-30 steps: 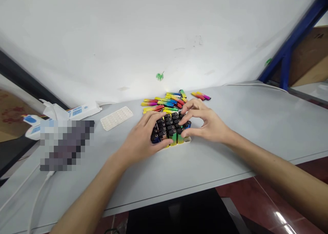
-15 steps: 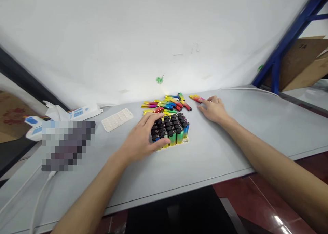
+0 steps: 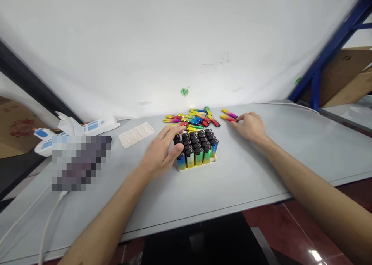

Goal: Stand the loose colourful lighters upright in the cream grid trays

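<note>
Several upright lighters with black tops [image 3: 198,156] stand packed in a white holder [image 3: 213,160] on the grey table. Around the block's left side curves my left hand [image 3: 162,150], thumb and fingers apart, at its left lighters; whether it grips one is hard to tell. Behind the block lies a loose pile of shiny coloured lighters [image 3: 193,119]. My right hand [image 3: 251,125] is to the right, its fingertips at the end of a red and yellow lighter [image 3: 228,118] lying flat. A yellow and purple lighter [image 3: 229,113] lies just behind that one.
At the left lies an unused-looking white holder tray [image 3: 136,135]. Further left are white power strips [image 3: 100,125], a blurred-out dark object [image 3: 84,164] and white cables [image 3: 48,226]. A white wall [image 3: 145,44] rises behind the table [image 3: 232,187]. Cardboard boxes [image 3: 345,75] stand at the right.
My left thumb has lifted from the block's front to its left front corner. My right hand has shifted slightly right, and the two lighters beside it now lie apart.
</note>
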The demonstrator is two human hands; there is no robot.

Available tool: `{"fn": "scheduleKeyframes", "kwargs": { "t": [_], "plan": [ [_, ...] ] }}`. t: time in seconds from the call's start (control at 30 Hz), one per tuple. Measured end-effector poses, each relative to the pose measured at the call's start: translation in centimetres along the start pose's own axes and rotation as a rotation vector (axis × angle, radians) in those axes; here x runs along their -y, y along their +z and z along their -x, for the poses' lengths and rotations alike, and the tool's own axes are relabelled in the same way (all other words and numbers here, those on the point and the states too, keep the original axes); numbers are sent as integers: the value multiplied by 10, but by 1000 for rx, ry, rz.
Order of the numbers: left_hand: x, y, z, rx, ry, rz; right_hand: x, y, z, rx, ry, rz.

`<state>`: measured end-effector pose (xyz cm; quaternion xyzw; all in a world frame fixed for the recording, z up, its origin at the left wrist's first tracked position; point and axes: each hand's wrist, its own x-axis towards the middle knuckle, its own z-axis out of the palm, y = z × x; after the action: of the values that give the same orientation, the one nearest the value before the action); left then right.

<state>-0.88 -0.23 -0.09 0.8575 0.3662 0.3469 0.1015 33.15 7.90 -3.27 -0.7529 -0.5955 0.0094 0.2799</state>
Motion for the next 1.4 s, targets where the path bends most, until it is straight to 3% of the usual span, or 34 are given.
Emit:
{"fn": "scheduleKeyframes", "kwargs": {
  "t": [0.1, 0.2, 0.27, 0.47, 0.8, 1.07, 1.4],
  "plan": [
    [1, 0, 0, -12, -16, -12, 5, -8, 0, -22, 42, -431],
    [2, 1, 0, -7, -34, -27, 18, -13, 8, 100, 96, -891],
    [3, 1, 0, 0, -43, -36, 28, -14, 16, 193, 127, -1034],
    [4, 2, 1, 12, -59, -41, 41, -11, 28, 399, 187, -1068],
    [2, 1, 1, 38, -100, -52, 41, -23, 29, 401, 123, -1249],
    [2, 2, 1, 39, -101, -71, 39, -22, 25, 457, 269, -1244],
    [1, 1, 1, 32, -98, -96, 42, -25, 28, 413, 259, -1237]
  ]
}}
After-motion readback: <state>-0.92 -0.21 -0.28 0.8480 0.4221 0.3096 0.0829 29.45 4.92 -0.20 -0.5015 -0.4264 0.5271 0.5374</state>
